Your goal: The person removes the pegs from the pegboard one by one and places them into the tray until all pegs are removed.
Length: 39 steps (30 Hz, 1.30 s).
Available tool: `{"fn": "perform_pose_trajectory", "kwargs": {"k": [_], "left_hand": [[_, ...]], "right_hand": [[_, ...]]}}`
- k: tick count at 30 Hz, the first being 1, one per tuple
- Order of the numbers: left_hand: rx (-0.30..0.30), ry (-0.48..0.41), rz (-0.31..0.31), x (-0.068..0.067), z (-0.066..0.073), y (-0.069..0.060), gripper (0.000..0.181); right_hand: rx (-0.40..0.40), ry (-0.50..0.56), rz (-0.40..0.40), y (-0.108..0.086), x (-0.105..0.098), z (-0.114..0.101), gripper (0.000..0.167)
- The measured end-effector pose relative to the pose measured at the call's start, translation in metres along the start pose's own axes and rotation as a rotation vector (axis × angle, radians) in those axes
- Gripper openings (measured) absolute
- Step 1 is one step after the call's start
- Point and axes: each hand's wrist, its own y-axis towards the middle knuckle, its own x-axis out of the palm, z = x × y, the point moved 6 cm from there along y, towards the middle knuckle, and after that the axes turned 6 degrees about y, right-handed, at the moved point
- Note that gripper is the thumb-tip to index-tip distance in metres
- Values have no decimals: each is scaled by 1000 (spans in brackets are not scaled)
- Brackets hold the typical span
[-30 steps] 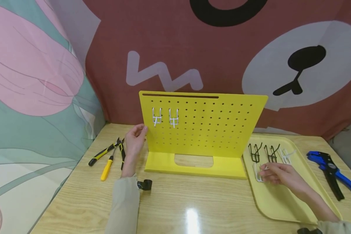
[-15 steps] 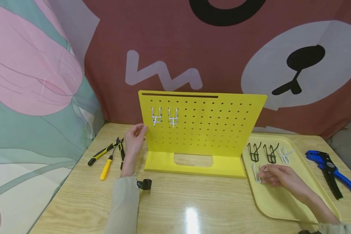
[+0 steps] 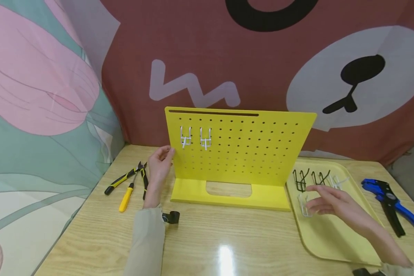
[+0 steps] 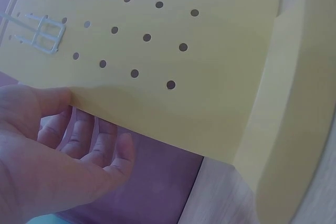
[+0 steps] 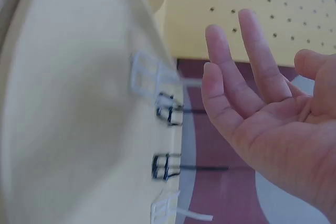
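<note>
A yellow pegboard (image 3: 241, 153) stands upright, two white wire hooks (image 3: 185, 137) hanging at its upper left. The left hand (image 3: 160, 165) pinches the board's left edge; in the left wrist view the thumb lies on the front and the fingers (image 4: 79, 135) curl behind. Above the yellow tray (image 3: 345, 245) is the right hand (image 3: 338, 207), its fingers spread and holding nothing in the right wrist view. Just beside its fingertips a white hook (image 3: 304, 207) lies in the tray. Two black hooks (image 3: 301, 181) and another white hook (image 3: 339, 181) lie behind, partly covered by the hand.
Left of the board are yellow-and-black pliers (image 3: 122, 182) and a yellow-handled screwdriver (image 3: 125, 199). A blue and black hand tool (image 3: 390, 197) lies right of the tray. A patterned cloth (image 3: 200, 50) hangs behind the table.
The right hand has let go of the white hook at the tray's left side and risen slightly, its fingers more spread. The left hand stays at the board's edge.
</note>
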Motion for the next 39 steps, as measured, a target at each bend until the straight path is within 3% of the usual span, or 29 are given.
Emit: {"fn": "perform_pose_trajectory", "kwargs": {"k": [4, 9, 12, 20, 26, 30, 39], "left_hand": [[-7, 1, 2, 0, -1, 0, 26], [1, -11, 1, 1, 1, -1, 25], [8, -14, -1, 2, 1, -1, 25], [-6, -3, -1, 1, -1, -1, 26], [4, 5, 4, 0, -1, -1, 25], [11, 6, 3, 1, -2, -1, 25], [-3, 3, 2, 1, -2, -1, 25]], "right_hand": [[-51, -19, 68, 10, 13, -3, 31], [-82, -52, 304, 27, 31, 4, 32], [-107, -68, 369, 39, 46, 3, 38], [-187, -96, 323, 82, 89, -16, 29], [-233, -151, 359, 107, 116, -42, 28], [-261, -133, 350, 118, 129, -59, 28], [-345, -185, 180, 136, 159, -92, 24]]}}
